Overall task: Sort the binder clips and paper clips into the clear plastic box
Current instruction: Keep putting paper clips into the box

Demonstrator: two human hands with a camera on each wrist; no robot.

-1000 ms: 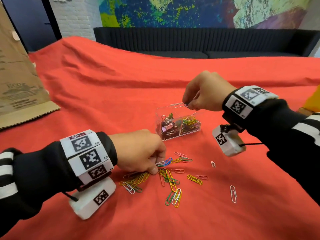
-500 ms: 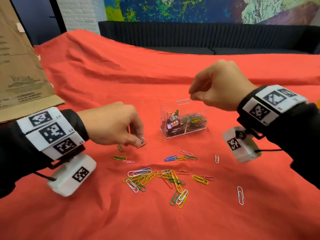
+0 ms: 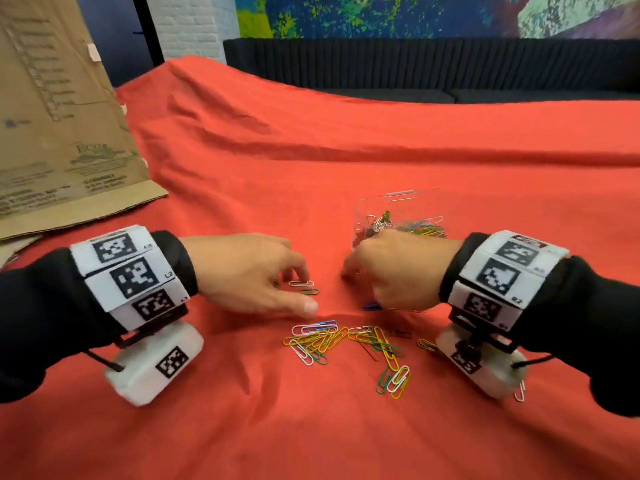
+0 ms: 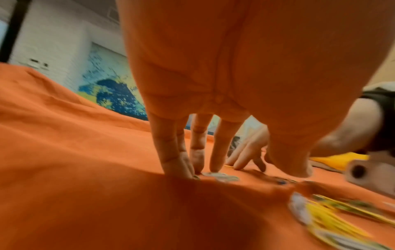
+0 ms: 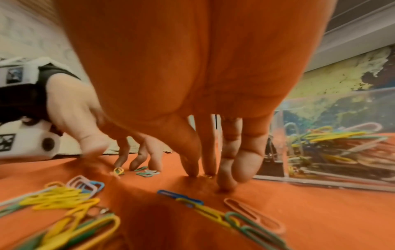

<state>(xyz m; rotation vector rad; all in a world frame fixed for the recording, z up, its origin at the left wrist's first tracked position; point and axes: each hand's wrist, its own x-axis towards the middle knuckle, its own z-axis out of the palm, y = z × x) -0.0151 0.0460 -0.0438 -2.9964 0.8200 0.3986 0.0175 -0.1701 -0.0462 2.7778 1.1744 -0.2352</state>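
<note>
The clear plastic box (image 3: 429, 202) stands on the red cloth, with binder clips (image 3: 375, 223) in its left part and coloured paper clips (image 3: 422, 226) in its right part. My left hand (image 3: 306, 289) reaches down with straight fingers (image 4: 215, 160). Its tips touch the cloth around a white clip (image 3: 300, 283) and a green clip (image 3: 309, 291). My right hand (image 3: 349, 271) is low in front of the box. Its thumb and fingertips (image 5: 208, 169) press the cloth at a small orange clip. A loose pile of paper clips (image 3: 346, 341) lies nearer to me.
A brown cardboard sheet (image 3: 62, 133) leans at the far left. A black sofa (image 3: 450, 71) runs behind the table. The red cloth (image 3: 346, 133) has raised folds at the back. A blue clip (image 5: 179, 196) lies under my right palm, and a white clip (image 3: 519, 393) lies by the right wrist camera.
My right hand came down from above the box to the cloth in front of it. My left hand left the pile and settled on two clips to its left.
</note>
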